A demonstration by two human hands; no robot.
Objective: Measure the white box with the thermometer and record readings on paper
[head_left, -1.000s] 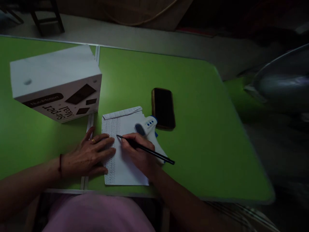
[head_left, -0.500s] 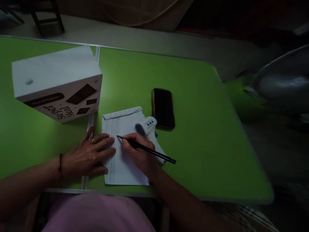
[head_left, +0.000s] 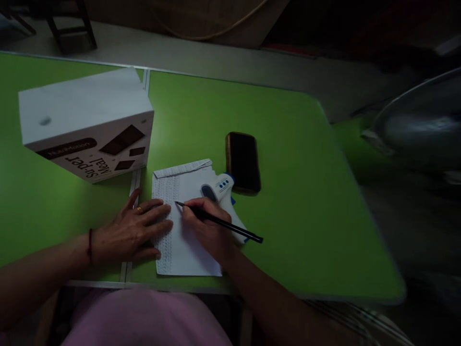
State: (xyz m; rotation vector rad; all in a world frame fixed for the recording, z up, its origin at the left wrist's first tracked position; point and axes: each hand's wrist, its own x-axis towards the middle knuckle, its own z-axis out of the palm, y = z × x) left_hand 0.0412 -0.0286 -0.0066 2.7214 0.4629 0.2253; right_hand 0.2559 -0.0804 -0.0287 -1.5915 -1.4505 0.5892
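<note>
My right hand [head_left: 209, 228] is closed around a black pen [head_left: 230, 225], its tip at the paper beside columns of small handwriting. The white notepad [head_left: 190, 262] lies on the green table, its top edge folded over. Flat across the notepad's left side rests my left hand [head_left: 139, 233], fingers spread, with a ring on one finger and a dark red cord at the wrist. A white and blue infrared thermometer [head_left: 224, 194] lies over the notepad's right edge, partly hidden behind my right hand.
A dark smartphone [head_left: 244, 162] lies just beyond the thermometer. To the left stands a white and brown carton [head_left: 90, 127] on the green table [head_left: 306, 216]. A table joint runs beside it. A shiny rounded object [head_left: 425, 120] is past the right edge, and a dark stool [head_left: 74, 29] stands behind.
The pen tip has shifted very slightly to the right along the handwriting. My left hand stays in the same place.
</note>
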